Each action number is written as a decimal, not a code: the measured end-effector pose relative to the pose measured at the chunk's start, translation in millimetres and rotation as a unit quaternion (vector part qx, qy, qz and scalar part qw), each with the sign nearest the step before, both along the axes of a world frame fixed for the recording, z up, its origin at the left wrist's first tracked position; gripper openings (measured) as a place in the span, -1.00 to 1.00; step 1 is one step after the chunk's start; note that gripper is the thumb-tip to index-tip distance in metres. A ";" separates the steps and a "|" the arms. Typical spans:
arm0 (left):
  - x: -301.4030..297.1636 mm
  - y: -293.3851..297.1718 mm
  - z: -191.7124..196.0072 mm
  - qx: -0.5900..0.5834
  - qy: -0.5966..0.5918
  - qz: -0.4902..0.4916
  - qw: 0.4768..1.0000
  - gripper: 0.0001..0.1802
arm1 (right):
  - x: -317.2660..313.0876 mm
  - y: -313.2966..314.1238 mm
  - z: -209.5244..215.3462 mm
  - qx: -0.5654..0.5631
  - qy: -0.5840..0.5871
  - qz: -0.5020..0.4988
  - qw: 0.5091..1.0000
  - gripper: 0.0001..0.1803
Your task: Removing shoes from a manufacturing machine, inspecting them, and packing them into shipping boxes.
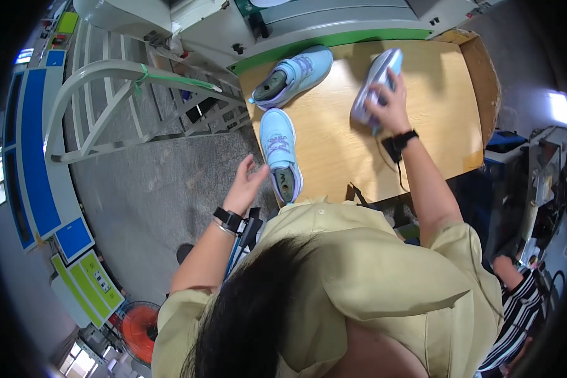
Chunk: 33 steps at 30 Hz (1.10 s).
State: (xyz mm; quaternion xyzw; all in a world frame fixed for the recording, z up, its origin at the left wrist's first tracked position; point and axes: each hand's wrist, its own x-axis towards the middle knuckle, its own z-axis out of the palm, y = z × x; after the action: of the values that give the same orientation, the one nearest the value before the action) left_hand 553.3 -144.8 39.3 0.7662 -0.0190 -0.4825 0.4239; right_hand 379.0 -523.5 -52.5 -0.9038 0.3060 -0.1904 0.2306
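Over the right half of the wooden tabletop (337, 157), my right hand (390, 107) grips a light blue and lavender sneaker (384, 63) across its middle; the shoe is tipped on its side. My left hand (247, 187) is at the table's left edge, fingers apart and holding nothing. Close beside it lies a light blue sneaker (277, 135) with purple lacing, its dark-lined opening toward me. Whether the fingers touch that shoe I cannot tell. A third matching sneaker (305, 69) rests at the back left, toe pointing to the far right.
Beyond the table stands a grey machine with a green edge (353, 39). Brown cardboard (485, 85) borders the table's right side. At left are a pale metal rack (97, 120) and an orange fan (138, 331). Another person's striped clothing (516, 321) shows at lower right.
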 end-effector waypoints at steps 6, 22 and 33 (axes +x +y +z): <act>-52.5 -14.0 -58.4 0.018 -0.176 -0.130 0.976 0.38 | -84.9 95.5 -19.8 0.299 -0.038 -0.279 0.912 -0.05; -18.9 17.9 -53.5 -0.060 -0.146 -0.118 0.980 0.07 | -0.7 197.2 39.1 0.367 -0.153 -0.010 0.917 0.01; -43.9 -8.0 -50.4 -0.168 -0.107 -0.112 0.974 0.09 | -32.5 207.5 40.5 0.384 -0.187 -0.050 0.903 -0.06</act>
State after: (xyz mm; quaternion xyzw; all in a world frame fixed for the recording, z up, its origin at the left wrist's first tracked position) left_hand 509.5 -152.8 -11.1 0.7243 -0.2306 -0.4317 0.4856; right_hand 346.5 -316.1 -12.0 -0.6765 0.3519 -0.2347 0.6028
